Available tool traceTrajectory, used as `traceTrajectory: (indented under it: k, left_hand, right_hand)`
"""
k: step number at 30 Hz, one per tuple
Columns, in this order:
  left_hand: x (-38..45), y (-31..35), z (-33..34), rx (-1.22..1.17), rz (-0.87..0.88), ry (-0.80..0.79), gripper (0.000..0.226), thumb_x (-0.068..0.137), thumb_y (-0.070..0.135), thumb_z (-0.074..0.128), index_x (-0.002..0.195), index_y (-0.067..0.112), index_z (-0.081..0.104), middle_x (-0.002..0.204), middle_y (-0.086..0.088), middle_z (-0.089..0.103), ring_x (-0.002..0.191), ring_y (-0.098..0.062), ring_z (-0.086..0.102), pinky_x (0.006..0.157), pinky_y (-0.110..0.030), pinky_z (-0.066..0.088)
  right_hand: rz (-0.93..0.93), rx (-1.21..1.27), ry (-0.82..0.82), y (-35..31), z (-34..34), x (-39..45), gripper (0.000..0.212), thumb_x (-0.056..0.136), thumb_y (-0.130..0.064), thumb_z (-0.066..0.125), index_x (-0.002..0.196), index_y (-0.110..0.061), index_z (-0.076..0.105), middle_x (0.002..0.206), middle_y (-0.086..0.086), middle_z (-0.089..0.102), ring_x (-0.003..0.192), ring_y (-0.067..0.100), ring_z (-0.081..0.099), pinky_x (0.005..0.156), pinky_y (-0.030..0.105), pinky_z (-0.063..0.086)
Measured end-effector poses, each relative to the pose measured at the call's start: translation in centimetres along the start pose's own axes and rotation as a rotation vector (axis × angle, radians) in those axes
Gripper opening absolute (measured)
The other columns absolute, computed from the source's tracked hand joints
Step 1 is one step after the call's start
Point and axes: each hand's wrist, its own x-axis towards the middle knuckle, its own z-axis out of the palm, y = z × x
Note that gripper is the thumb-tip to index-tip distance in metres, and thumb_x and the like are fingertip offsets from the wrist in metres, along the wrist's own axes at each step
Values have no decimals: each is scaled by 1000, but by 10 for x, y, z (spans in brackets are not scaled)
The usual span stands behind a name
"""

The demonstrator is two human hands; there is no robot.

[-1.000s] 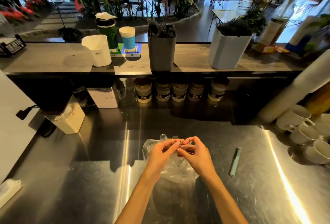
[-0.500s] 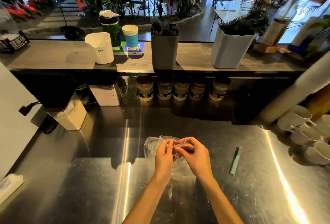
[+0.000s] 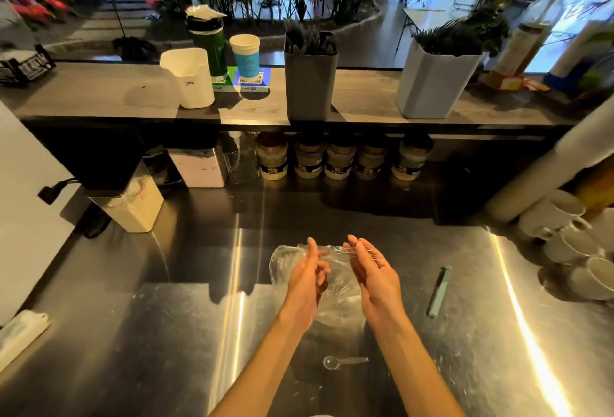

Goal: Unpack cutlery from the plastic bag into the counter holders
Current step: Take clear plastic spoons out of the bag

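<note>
Cutlery waits in a clear plastic bag that sits crumpled on the steel table, between the person's two hands. The left hand is at the bag's left side with its fingers stretched upward and the thumb curled in toward the film; whether it actually pinches the plastic I cannot tell. The right hand is held apart from it, palm turned inward, fingers straight and loose, at the bag's right edge with thin strands of film running across to its fingertips. Nearer the person, between the forearms, one clear plastic spoon lies flat on the table, apart from the bag. A slim grey-green strip lies to the right of the hands. On the wooden shelf behind stand a dark grey holder with dark cutlery in it, a pale grey holder also filled with dark pieces, a white holder, a green bottle and a blue-and-white paper cup. A row of jars stands under the shelf, and white cups sit stacked at the far right.
</note>
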Motion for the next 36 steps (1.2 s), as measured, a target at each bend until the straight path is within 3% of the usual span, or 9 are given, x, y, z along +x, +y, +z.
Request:
traceTrajectory:
  k: [2, 4, 9, 13, 18, 22, 25, 30, 36]
  left_hand:
    - [-5, -2, 4, -57, 19, -117, 46, 98, 43, 59, 114, 0, 67, 105, -13, 73, 97, -26, 70, 88, -34, 56]
    - [-8, -4, 5, -140, 22, -107, 37, 96, 25, 64, 122, -2, 66, 110, -17, 73, 107, -30, 69, 98, -40, 54]
    - [0, -6, -3, -230, 12, 0, 26, 99, 19, 59, 116, 2, 67, 104, -16, 73, 94, -24, 72, 81, -29, 60]
    - [12, -7, -20, -252, 4, 117, 14, 100, 15, 56, 101, 6, 67, 71, -2, 54, 60, -3, 50, 52, -11, 46]
    - [17, -12, -34, -195, -24, 118, 25, 102, 18, 54, 113, 1, 68, 93, -6, 70, 76, -7, 56, 69, -17, 51]
    - [13, -12, -32, -134, -19, 95, 29, 106, 20, 45, 108, 0, 67, 86, -3, 75, 76, -11, 54, 73, -24, 44]
    - [10, -11, -31, -61, -18, 66, 29, 106, 26, 44, 98, 8, 65, 80, -3, 67, 78, -13, 55, 76, -26, 43]
    - [2, -7, -31, -100, -22, -55, 26, 108, 22, 38, 97, 8, 57, 71, -3, 56, 72, -17, 60, 81, -35, 55]
    - [-2, -5, -29, -50, -26, -132, 27, 109, 23, 34, 114, 3, 52, 66, 0, 45, 53, -9, 36, 47, -19, 33]
  right_hand:
    - [50, 36, 4, 7, 4, -3, 30, 97, -17, 64, 126, -11, 66, 113, 0, 76, 108, 10, 71, 91, 27, 52]
    - [77, 5, -32, 12, 7, -7, 24, 97, -18, 63, 120, -15, 69, 112, -3, 77, 101, 5, 72, 82, 23, 51]
    - [4, -184, -131, 19, -8, -5, 33, 91, -25, 71, 122, -14, 66, 113, 4, 76, 108, 17, 72, 94, 35, 54]
    - [-46, -560, -241, 29, -49, 4, 21, 93, -20, 70, 108, -6, 71, 99, 11, 78, 92, 24, 72, 78, 26, 59]
    - [101, -1242, -522, 65, -103, 4, 10, 88, -11, 77, 98, -13, 75, 89, 6, 78, 76, 17, 75, 70, 25, 61]
    - [-46, -1636, -455, 93, -123, 0, 27, 78, -23, 84, 103, -26, 74, 95, -12, 71, 85, 5, 67, 82, 22, 57]
    - [-51, -1677, -418, 107, -133, 0, 29, 78, -20, 82, 104, -27, 71, 101, -9, 69, 89, 6, 67, 86, 25, 56]
    - [72, -1720, -510, 99, -126, -2, 16, 87, -12, 72, 87, -27, 66, 84, -10, 68, 78, 6, 67, 79, 20, 55]
    - [89, -1500, -634, 45, -83, -4, 9, 85, -12, 73, 89, -20, 75, 86, -9, 75, 81, 6, 71, 78, 19, 58]
